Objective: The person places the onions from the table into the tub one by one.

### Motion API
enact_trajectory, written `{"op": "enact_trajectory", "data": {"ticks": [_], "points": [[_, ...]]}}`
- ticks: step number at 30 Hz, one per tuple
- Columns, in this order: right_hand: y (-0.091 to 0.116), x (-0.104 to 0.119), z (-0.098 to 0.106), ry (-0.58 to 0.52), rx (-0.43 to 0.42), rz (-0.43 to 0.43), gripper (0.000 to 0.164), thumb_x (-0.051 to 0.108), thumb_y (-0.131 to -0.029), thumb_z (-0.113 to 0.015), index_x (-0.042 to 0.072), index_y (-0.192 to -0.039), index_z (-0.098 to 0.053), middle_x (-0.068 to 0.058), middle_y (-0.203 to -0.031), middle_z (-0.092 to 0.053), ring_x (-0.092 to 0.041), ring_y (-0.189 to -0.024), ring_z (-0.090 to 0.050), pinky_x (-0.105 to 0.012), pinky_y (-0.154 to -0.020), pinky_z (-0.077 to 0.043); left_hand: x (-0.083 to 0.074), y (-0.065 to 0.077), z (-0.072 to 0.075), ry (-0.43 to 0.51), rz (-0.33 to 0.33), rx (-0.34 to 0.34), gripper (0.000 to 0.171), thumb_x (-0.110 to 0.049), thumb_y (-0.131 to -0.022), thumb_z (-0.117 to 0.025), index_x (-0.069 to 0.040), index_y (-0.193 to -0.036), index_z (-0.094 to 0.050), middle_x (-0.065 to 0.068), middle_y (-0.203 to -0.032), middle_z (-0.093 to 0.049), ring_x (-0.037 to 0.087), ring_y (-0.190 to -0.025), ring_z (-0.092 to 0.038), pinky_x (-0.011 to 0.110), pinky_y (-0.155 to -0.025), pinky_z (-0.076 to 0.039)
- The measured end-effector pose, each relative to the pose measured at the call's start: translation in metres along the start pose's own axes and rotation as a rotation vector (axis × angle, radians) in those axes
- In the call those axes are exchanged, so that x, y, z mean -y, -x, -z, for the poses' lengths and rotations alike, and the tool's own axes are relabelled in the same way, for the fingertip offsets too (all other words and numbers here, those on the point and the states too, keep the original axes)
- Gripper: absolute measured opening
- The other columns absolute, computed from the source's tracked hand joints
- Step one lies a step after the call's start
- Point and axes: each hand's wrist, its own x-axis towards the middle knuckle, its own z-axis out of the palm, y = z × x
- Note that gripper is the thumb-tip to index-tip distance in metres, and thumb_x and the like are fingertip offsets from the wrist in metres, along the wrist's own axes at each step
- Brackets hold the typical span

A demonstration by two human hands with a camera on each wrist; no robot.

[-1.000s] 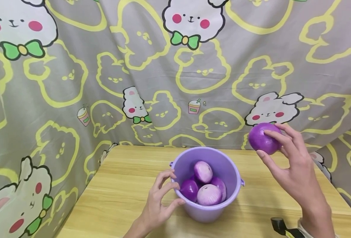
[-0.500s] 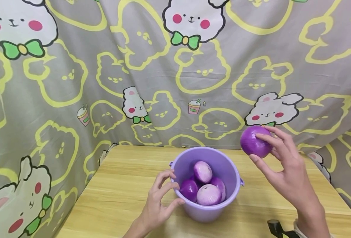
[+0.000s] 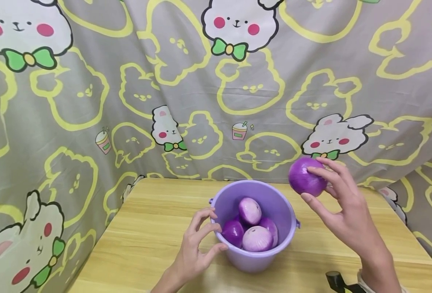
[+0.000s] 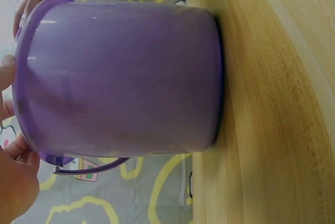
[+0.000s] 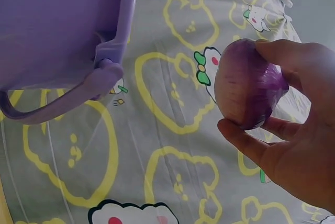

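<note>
A purple onion [image 3: 304, 177] is held up by my right hand [image 3: 349, 211], pinched between thumb and fingertips, to the right of a purple bucket [image 3: 250, 261] and higher than its rim. In the right wrist view the onion [image 5: 245, 85] shows its pale streaked side, beside the bucket wall [image 5: 52, 30]. My left hand [image 3: 194, 248] grips the bucket's left rim with curled fingers and thumb. Several onions [image 3: 258, 239] lie inside the bucket, some partly hidden under others. From the left wrist view, the bucket [image 4: 125, 77] stands upright on the table.
The wooden table [image 3: 135, 236] carries the bucket near its middle. A grey curtain [image 3: 186, 93] with cartoon animals hangs close behind and at the left. The bucket's handle [image 4: 94, 169] hangs down at the far side. A black strap piece [image 3: 334, 280] sits by the right wrist.
My right hand has moved left and slightly down with the onion, closer to the bucket. My left hand, the bucket and the onions inside have kept their places.
</note>
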Motion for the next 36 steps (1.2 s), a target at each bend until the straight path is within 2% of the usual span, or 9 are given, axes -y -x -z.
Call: {"op": "enact_trajectory", "data": {"ticks": [4,7,13,21,27,32,36], "points": [[0.003,-0.004,-0.002,-0.002,0.023,-0.028,0.07,-0.018,-0.07,-0.083,0.0,-0.135,-0.062,-0.018,-0.149,-0.045,-0.014,-0.132,-0.05,-0.015,-0.098,-0.049,0.0,0.0,0.001,-0.003,-0.004,-0.003,0.025,-0.032,-0.092,-0.079,-0.013,-0.102,-0.066,0.015,-0.122,-0.056,0.041,-0.124,-0.054,0.039,-0.115,-0.043],[0.004,-0.008,-0.005,-0.007,0.051,-0.043,0.075,-0.02,-0.068,-0.083,0.002,-0.136,-0.061,-0.014,-0.151,-0.044,-0.015,-0.132,-0.05,-0.015,-0.098,-0.05,0.0,0.0,0.001,-0.005,-0.003,-0.002,0.025,-0.031,-0.091,-0.079,-0.013,-0.102,-0.066,0.015,-0.122,-0.056,0.041,-0.124,-0.054,0.038,-0.115,-0.043],[0.005,-0.008,-0.01,-0.008,0.099,-0.04,0.074,-0.016,-0.071,-0.084,0.006,-0.138,-0.062,-0.011,-0.153,-0.043,-0.015,-0.131,-0.051,-0.016,-0.098,-0.05,0.0,0.001,0.001,-0.009,0.002,-0.001,0.025,-0.032,-0.091,-0.079,-0.014,-0.102,-0.066,0.015,-0.123,-0.055,0.04,-0.124,-0.054,0.038,-0.116,-0.042],[0.008,-0.006,-0.015,-0.018,0.129,-0.029,0.07,-0.01,-0.074,-0.086,0.008,-0.137,-0.062,-0.011,-0.151,-0.045,-0.017,-0.13,-0.052,-0.016,-0.097,-0.052,0.0,0.0,0.001,-0.002,-0.008,-0.004,0.025,-0.032,-0.092,-0.079,-0.012,-0.102,-0.066,0.015,-0.123,-0.055,0.037,-0.125,-0.054,0.038,-0.116,-0.042],[0.007,-0.003,-0.021,-0.017,0.181,-0.007,0.069,-0.005,-0.076,-0.086,0.012,-0.138,-0.062,-0.012,-0.152,-0.044,-0.019,-0.13,-0.053,-0.017,-0.098,-0.052,-0.001,-0.001,0.002,0.002,-0.011,-0.006,0.026,-0.032,-0.092,-0.079,-0.011,-0.101,-0.066,0.015,-0.122,-0.055,0.038,-0.125,-0.053,0.038,-0.116,-0.041],[0.008,0.0,-0.024,0.015,0.213,-0.001,0.07,0.0,-0.077,-0.088,0.016,-0.14,-0.061,-0.01,-0.152,-0.044,-0.017,-0.125,-0.057,-0.015,-0.101,-0.049,0.0,-0.001,0.001,0.004,-0.006,0.002,0.026,-0.031,-0.091,-0.08,-0.012,-0.102,-0.066,0.015,-0.123,-0.055,0.039,-0.125,-0.053,0.038,-0.117,-0.041],[0.007,0.002,-0.026,0.044,0.237,0.016,0.07,0.005,-0.077,-0.089,0.019,-0.14,-0.062,-0.008,-0.151,-0.046,-0.022,-0.128,-0.054,-0.013,-0.106,-0.043,0.0,-0.001,0.002,0.005,0.002,0.004,0.026,-0.031,-0.091,-0.08,-0.012,-0.102,-0.066,0.015,-0.123,-0.055,0.038,-0.125,-0.053,0.038,-0.117,-0.041]]}}
